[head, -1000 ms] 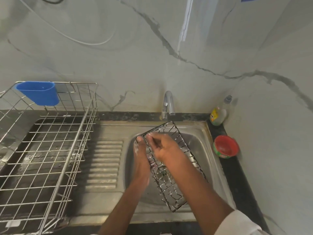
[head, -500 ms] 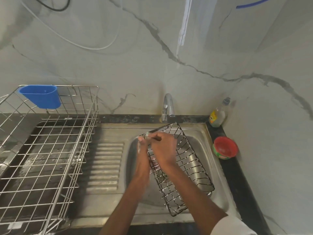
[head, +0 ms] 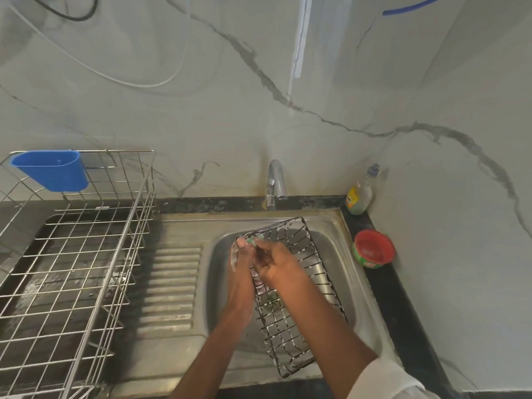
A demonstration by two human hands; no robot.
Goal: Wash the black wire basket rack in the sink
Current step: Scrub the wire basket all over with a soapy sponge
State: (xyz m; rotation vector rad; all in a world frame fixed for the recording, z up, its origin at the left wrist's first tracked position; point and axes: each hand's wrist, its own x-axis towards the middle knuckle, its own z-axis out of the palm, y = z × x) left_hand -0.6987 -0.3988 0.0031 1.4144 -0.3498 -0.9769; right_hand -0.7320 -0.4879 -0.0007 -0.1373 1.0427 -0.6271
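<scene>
The black wire basket rack stands tilted in the steel sink, its near end over the front rim. My left hand, covered in foam, grips the rack's left edge near the far corner. My right hand reaches across the rack and pinches a small green scrub pad against the same far left corner. The wires show white soap streaks. Both hands hide the rack's left middle part.
The tap stands behind the sink with no water running. A large steel dish rack with a blue cup holder fills the left counter. A soap bottle and a red tub stand on the right ledge.
My right hand has slid along the rack's left edge up to its far corner, beside my left thumb. The rack has shifted slightly in the sink.
</scene>
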